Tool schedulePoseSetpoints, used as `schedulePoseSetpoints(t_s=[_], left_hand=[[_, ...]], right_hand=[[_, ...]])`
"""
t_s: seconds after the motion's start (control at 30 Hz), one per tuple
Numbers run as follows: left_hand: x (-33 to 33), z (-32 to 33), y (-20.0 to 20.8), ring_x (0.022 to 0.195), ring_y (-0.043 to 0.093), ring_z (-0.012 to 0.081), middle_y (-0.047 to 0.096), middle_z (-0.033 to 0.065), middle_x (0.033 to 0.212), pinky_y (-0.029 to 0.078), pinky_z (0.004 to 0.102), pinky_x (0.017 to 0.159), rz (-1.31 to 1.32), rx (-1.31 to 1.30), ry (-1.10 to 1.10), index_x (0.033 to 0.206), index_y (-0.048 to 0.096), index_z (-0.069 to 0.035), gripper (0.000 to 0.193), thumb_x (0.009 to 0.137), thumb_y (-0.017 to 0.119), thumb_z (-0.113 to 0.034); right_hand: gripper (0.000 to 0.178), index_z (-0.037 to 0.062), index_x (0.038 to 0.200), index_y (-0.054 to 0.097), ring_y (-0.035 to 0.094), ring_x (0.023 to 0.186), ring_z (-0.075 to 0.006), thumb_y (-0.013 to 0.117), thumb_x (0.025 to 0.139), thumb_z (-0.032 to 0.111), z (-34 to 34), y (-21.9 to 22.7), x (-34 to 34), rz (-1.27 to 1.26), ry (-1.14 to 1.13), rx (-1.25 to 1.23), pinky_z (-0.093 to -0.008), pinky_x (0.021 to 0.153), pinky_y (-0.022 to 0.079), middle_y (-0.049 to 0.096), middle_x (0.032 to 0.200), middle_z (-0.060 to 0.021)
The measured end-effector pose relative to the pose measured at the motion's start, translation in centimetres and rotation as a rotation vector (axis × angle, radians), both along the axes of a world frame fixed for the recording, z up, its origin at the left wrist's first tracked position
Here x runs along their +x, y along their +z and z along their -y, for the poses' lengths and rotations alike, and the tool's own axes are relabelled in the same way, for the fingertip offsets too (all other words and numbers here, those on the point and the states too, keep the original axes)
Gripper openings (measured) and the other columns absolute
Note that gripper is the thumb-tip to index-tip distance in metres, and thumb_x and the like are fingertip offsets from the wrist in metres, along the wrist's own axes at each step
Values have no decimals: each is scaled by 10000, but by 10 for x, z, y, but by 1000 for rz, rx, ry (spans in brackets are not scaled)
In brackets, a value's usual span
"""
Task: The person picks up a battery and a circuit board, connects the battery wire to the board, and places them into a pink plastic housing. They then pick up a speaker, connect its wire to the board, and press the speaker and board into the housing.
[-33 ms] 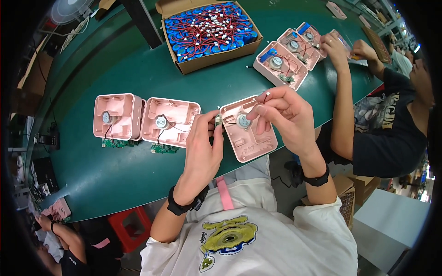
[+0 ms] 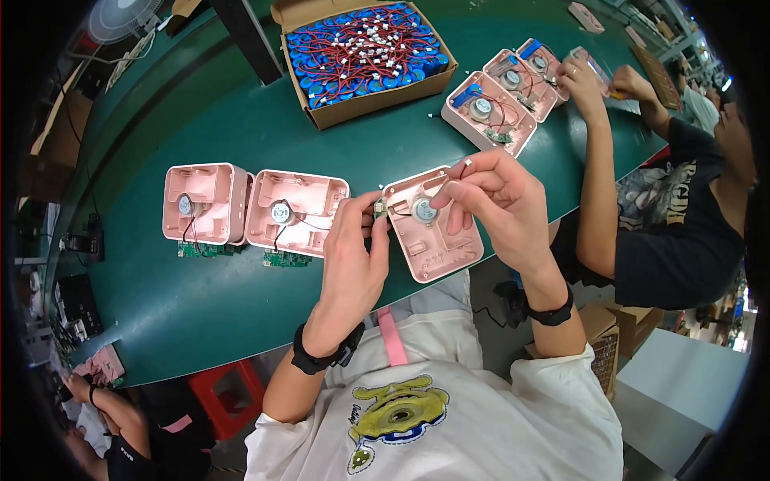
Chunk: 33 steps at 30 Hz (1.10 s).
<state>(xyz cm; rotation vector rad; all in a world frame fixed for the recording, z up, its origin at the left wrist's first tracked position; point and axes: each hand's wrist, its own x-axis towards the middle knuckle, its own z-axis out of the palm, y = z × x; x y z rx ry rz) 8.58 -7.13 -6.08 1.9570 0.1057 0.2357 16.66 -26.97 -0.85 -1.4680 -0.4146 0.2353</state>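
Observation:
In front of me on the table, a pink plastic housing (image 2: pixel 441 260) lies with its inside facing up, a round speaker (image 2: pixel 424 211) set in it. My left hand (image 2: pixel 353 248) is closed at the housing's left edge, pinching a small green circuit board (image 2: pixel 380 210) between thumb and fingers. Over the housing's upper right side, my right hand (image 2: pixel 505 204) is pinched around a thin dark wire, whose small white connector (image 2: pixel 468 163) sticks out above the fingertips. The right hand's curled fingers partly cover the housing.
Left of my hands stand pink housings (image 2: pixel 297 180) with speakers and green boards (image 2: pixel 285 259). Behind is a cardboard box (image 2: pixel 385 107) of blue batteries with red wires. A co-worker's hand (image 2: pixel 581 84) works at the right, beside housings holding batteries (image 2: pixel 489 132). A red stool (image 2: pixel 228 397) stands below the table edge.

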Motion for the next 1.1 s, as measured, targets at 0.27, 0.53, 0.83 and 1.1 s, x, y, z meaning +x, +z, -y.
schedulePoseSetpoints(t_s=[0.27, 0.53, 0.83, 1.1], left_hand=[[9, 0, 4, 930, 715, 270, 675, 186, 1113, 603, 378, 824, -49, -107, -5, 1266, 612, 50, 241, 1034, 607, -14], [13, 4, 3, 937, 716, 264, 689, 183, 1103, 605, 373, 815, -64, -48, -6, 1240, 615, 62, 228, 1025, 620, -15], [15, 6, 5, 905, 734, 274, 714, 194, 1047, 606, 372, 789, -31, -63, 3, 1195, 619, 65, 203, 1009, 643, -12], [16, 3, 8, 842, 741, 284, 725, 199, 1001, 604, 380, 766, -47, -93, -18, 1177, 610, 69, 210, 989, 667, -5]], right_hand=[[136, -64, 1141, 677, 619, 606, -85, 612, 1068, 31, 9, 12, 3, 31, -56, -162, -222, 546, 479, 715, 856, -79], [129, -64, 1080, 688, 614, 763, -42, 643, 1053, 54, 17, -6, 3, 178, 26, -400, -201, 652, 483, 685, 941, -34], [148, -64, 1048, 695, 633, 872, -55, 674, 1034, 82, 17, -17, 3, -141, 124, -219, -216, 768, 511, 703, 1005, -35], [149, -55, 1057, 725, 636, 870, -55, 695, 1024, 88, 11, -6, 1, -226, 191, -195, -221, 778, 509, 743, 1031, -61]])
